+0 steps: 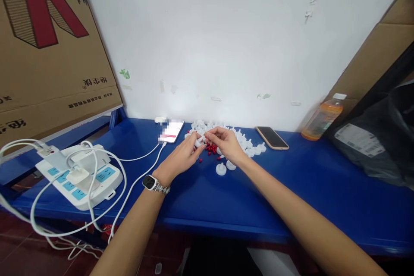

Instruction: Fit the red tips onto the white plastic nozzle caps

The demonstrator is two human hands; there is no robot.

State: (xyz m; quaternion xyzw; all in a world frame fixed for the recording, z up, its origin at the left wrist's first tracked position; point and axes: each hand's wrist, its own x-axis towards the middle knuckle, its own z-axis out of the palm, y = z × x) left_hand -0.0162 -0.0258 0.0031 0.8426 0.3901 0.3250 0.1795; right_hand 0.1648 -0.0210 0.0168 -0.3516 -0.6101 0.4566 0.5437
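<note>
My left hand [186, 153] is closed on a white plastic piece [201, 140] with a round base and a narrow stem. At the tip of that piece, the fingers of my right hand [226, 143] pinch a small red cap [205, 138], mostly covered by the fingertips. Below and between the hands lie several loose red caps [212, 148]. A heap of the same white stemmed pieces [249, 144] spreads behind the hands and to the right. Two white pieces [221, 169] stand apart, nearer the front.
On the blue table [226, 207], a lit phone [174, 131] is plugged in at left and a dark phone [272, 137] lies at right. A white power strip [106, 168] trails cables. An orange drink bottle [323, 117] leans at the wall near a dark plastic bag [371, 138].
</note>
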